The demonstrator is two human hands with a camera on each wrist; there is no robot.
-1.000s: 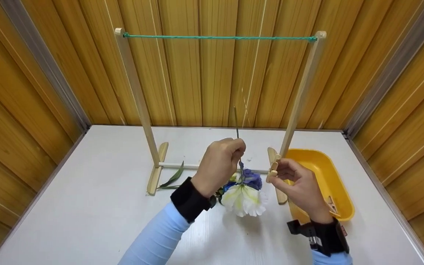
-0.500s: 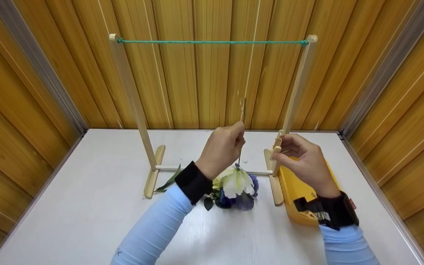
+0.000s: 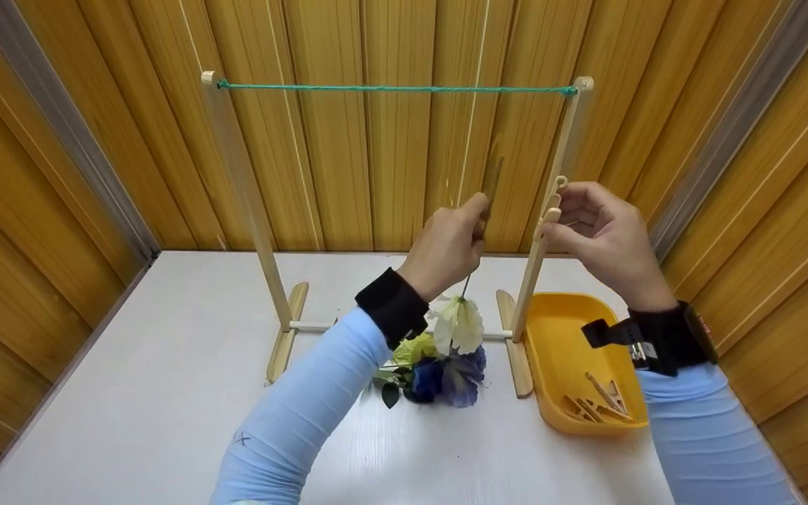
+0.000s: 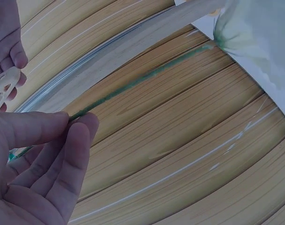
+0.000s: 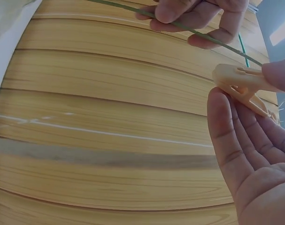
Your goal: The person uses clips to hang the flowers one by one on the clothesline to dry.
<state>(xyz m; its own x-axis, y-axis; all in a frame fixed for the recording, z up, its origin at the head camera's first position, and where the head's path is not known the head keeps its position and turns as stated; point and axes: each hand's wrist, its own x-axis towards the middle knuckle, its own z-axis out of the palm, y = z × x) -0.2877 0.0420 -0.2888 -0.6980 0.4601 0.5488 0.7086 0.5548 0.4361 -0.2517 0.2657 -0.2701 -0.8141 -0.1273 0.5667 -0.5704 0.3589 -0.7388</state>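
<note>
My left hand [image 3: 448,242] pinches the green stem of a white artificial flower [image 3: 459,324], whose bloom hangs downward below the hand. In the left wrist view the stem [image 4: 137,82] runs between thumb and fingertips. By the right post, my right hand [image 3: 604,235] pinches a pale clothespin [image 3: 551,210] between thumb and fingers. The right wrist view shows this clothespin [image 5: 241,84] close up. Above both hands, a green cord [image 3: 397,88] stretches between the two posts of a wooden stand [image 3: 539,263].
On the white table [image 3: 130,393] lie blue and purple flowers [image 3: 439,382] and a yellow-green one [image 3: 414,348]. A yellow tub [image 3: 565,315] with several clothespins [image 3: 600,407] stands at the stand's right foot. Wood-patterned walls [image 3: 397,161] surround the table.
Both hands have risen toward the cord, the left carrying the white flower up from the other flowers, the right lifting its clothespin above the tub. The head view has shifted slightly.
</note>
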